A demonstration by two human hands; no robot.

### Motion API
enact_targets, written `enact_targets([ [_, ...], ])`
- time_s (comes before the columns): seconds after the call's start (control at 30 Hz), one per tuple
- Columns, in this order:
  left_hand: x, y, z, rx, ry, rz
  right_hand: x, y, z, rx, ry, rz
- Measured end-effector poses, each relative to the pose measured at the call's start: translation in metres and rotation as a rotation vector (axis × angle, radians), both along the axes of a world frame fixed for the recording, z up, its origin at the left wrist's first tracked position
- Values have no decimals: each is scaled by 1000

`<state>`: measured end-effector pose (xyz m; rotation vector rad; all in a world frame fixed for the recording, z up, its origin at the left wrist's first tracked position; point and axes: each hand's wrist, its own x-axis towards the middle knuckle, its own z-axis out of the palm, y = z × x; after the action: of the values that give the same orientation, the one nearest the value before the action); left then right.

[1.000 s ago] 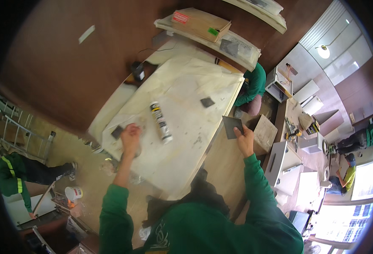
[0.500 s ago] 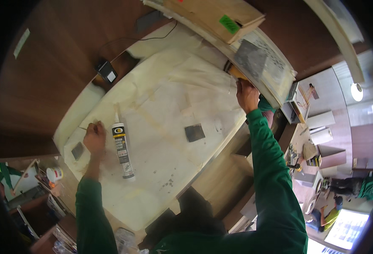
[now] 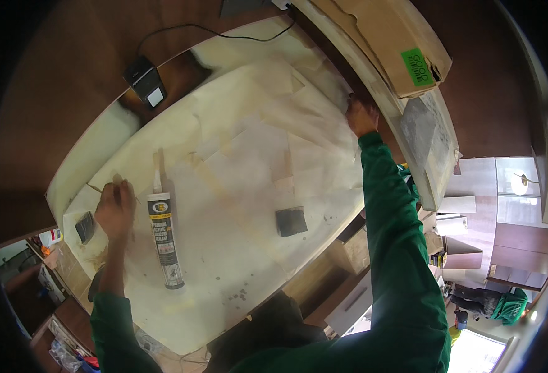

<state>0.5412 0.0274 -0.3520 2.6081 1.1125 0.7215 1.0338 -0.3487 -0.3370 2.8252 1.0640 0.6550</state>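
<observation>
A table covered in cream paper sheets (image 3: 255,161) fills the middle of the view. My left hand (image 3: 115,208) lies palm down on the paper near the left end and holds nothing. Just right of it lies a white sealant cartridge (image 3: 163,235), nozzle pointing away from me. My right hand (image 3: 361,117) reaches far out to the paper's right edge, beside a stack of boards. Its fingers are curled at that edge, and their grip is hidden. A dark square pad (image 3: 291,221) lies on the paper between my arms.
A smaller dark pad (image 3: 85,226) lies at the table's left corner. At the far left sits a black box (image 3: 145,84) with a cable. A cardboard box with a green label (image 3: 404,43) and a grey slab (image 3: 420,127) rest on boards at the right. A person in green stands at the lower right (image 3: 504,306).
The view has swung closer over the table. My right hand set the dark square pad down and reached to the far right paper edge. My left hand stays by the cartridge.
</observation>
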Motion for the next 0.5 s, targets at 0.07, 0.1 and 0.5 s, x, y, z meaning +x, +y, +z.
enact_targets([
  [0.07, 1, 1, -1, -7, 27, -6, 16, -3, -4, -32, -124, 22],
  [0.1, 4, 1, -3, -9, 41, -15, 28, -13, -7, -52, -189, 28],
  [0.5, 5, 0, 5, -30, 8, -23, 28, 28, -6, 47, -339, 88],
])
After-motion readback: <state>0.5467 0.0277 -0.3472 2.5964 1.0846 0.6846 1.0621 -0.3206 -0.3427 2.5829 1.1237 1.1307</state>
